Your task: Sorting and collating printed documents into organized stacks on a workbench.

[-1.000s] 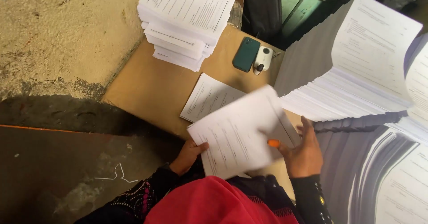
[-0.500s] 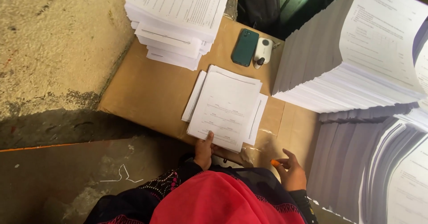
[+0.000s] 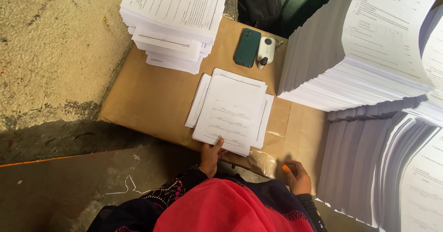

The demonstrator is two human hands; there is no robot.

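A small pile of printed sheets (image 3: pixel 230 110) lies slightly fanned on the brown paper-covered table (image 3: pixel 147 98). My left hand (image 3: pixel 211 154) is at the pile's near edge, thumb on the top sheet and fingers under the edge. My right hand (image 3: pixel 299 177) rests at the table's near edge to the right, apart from the pile, fingers loosely curled with nothing in them. An orange rubber cap (image 3: pixel 286 169) sits on one of its fingertips. A red and dark patterned garment (image 3: pixel 221 209) fills the bottom of the view.
A tall stack of printed paper (image 3: pixel 173 22) stands at the back left. Much larger stacks (image 3: pixel 360 61) fill the right side and run down to the lower right (image 3: pixel 392 167). A dark green phone (image 3: pixel 247 47) and a small white device (image 3: pixel 265 50) lie behind the pile.
A second ago both hands held a set of sheets up. The sheets now lie on the small pile. My right hand has let go and drawn back to the right.
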